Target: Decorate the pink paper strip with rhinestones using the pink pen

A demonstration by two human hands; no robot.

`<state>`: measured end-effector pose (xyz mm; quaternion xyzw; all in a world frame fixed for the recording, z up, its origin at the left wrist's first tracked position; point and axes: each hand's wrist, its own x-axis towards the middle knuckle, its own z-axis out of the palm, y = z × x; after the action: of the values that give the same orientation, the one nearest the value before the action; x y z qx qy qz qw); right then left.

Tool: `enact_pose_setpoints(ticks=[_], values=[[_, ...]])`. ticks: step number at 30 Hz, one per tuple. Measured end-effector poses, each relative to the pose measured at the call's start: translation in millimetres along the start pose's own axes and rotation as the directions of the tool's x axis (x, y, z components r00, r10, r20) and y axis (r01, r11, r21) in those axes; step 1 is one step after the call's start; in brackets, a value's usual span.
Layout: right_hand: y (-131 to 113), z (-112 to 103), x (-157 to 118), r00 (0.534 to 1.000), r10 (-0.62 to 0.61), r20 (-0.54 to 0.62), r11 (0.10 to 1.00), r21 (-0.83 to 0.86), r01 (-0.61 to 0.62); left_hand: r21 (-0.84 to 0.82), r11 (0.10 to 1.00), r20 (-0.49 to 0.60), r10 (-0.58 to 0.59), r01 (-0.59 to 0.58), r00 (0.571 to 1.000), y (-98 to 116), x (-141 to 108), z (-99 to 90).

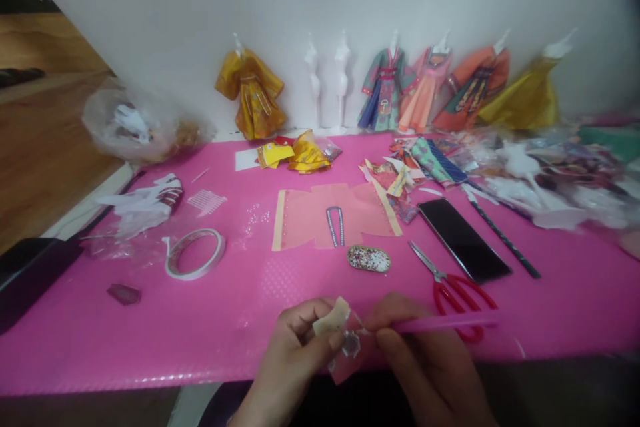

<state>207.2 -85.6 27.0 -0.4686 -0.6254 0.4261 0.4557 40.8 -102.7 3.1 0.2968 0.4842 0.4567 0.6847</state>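
Observation:
My left hand pinches a small cream-coloured piece with a clear, see-through sheet below it, on which a little hexagonal shape shows. My right hand is closed around a pink pen-shaped stick. Its thin tip touches or nearly touches the clear sheet; blur hides which. Both hands are at the table's near edge. Just beyond them lie an oval tin of glittery bits and a peach garment piece with a purple beaded trim loop on it. Red-handled scissors rest behind the pink stick.
A black phone lies at right, beside a dark striped stick. White tape and a dark reddish piece are left. Dressed doll forms, including one in gold, line the wall. Plastic bags crowd the right.

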Motion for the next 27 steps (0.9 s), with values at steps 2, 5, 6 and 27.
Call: enact_pose_setpoints(ticks=[2, 5, 6, 27], values=[[-1.2, -0.6, 0.5, 1.000, -0.005, 0.002, 1.000, -0.010, 0.005, -0.006, 1.000, -0.026, 0.000, 0.000, 1.000, 0.0, -0.2, 1.2], [-1.9, -1.2, 1.2, 1.000, -0.012, 0.011, 1.000, -0.015, 0.012, 0.016, 1.000, 0.017, -0.001, 0.001, 1.000, 0.2, 1.3, 1.7], [-1.8, -1.2, 1.4, 1.000, -0.013, 0.015, 1.000, -0.012, 0.013, 0.030, 1.000, 0.027, 0.001, -0.001, 1.000, 0.4, 1.7, 1.6], [-1.0, -0.6, 2.9, 0.997, -0.006, 0.081, 1.000, 0.027, 0.004, 0.069, 0.998, 0.065, -0.002, -0.003, 0.998, 0.3, 2.0, 1.1]])
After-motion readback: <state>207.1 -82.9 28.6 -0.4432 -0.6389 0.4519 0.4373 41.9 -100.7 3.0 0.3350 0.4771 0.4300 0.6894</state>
